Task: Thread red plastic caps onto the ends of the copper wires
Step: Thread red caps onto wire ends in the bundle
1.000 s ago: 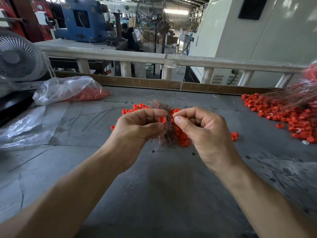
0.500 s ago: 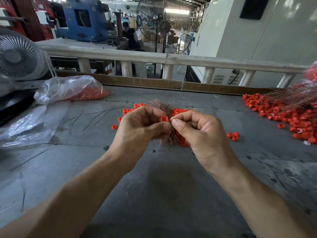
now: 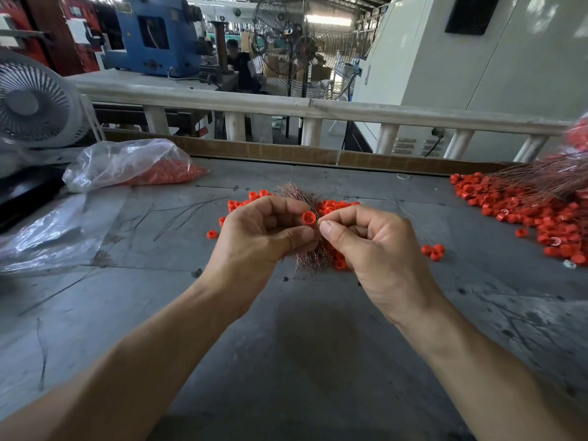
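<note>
Red plastic cap (image 3: pixel 308 217) sits pinched at the fingertips of the left hand (image 3: pixel 261 237), open end facing up toward the camera, raised above the grey surface (image 3: pixel 318 345). Head view only, so everything comes from this one angle. The right hand (image 3: pixel 375 246) has thumb and forefinger pressed together right beside the cap; it probably pinches a single copper wire, but the strand is too thin to make out (judgement, not seen). Both hands are closed in fine pinches, fingers curled.

The copper wire bundle (image 3: pixel 305 249) lies on the surface directly under the hands, with loose red caps (image 3: pixel 337 206) scattered around it. A bigger cap pile (image 3: pixel 525 214) and more wires (image 3: pixel 547 179) sit at the far right; a plastic bag of caps (image 3: pixel 133 167) is at the left.

Risks from here: the wire tip misses the cap opening and bends, since the strand looks soft. The cap may slip from the left pinch and drop among the loose ones. A neighbouring strand could snag on the fingers and drag the bundle.
</note>
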Action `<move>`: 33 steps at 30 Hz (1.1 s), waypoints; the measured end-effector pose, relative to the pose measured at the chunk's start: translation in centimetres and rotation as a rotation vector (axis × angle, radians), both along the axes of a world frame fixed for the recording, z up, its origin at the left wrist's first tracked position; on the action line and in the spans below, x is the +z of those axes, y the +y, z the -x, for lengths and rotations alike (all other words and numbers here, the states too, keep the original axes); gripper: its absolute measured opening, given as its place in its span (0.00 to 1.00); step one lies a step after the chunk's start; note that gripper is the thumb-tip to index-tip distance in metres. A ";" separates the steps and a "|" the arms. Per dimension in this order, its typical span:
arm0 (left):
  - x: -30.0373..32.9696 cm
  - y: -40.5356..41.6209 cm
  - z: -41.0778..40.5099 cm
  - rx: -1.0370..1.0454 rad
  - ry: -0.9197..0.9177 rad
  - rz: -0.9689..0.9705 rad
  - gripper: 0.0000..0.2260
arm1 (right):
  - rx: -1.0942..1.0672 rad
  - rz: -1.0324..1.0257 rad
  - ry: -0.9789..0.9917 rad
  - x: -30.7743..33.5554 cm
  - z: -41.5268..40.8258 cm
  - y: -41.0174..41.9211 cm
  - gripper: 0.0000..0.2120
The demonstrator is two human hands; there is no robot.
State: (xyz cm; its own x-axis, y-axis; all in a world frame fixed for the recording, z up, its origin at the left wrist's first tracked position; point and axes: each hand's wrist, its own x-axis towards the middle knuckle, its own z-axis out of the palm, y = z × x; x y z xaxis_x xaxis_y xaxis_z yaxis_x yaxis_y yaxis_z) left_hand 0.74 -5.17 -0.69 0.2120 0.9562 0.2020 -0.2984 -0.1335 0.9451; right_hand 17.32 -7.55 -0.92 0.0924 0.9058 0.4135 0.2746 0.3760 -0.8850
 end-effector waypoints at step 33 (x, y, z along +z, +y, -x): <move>0.1 0.5 0.8 -0.079 -0.002 0.117 0.10 | 0.134 0.180 0.133 0.2 -0.6 0.0 0.07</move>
State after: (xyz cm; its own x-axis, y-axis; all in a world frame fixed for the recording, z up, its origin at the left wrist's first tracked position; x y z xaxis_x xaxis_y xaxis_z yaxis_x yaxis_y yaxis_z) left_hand -0.06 -4.64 -0.59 0.2870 0.9536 0.0906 -0.3057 0.0015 0.9521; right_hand 17.94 -7.52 -0.67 0.0099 0.9716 0.2365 0.1093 0.2341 -0.9660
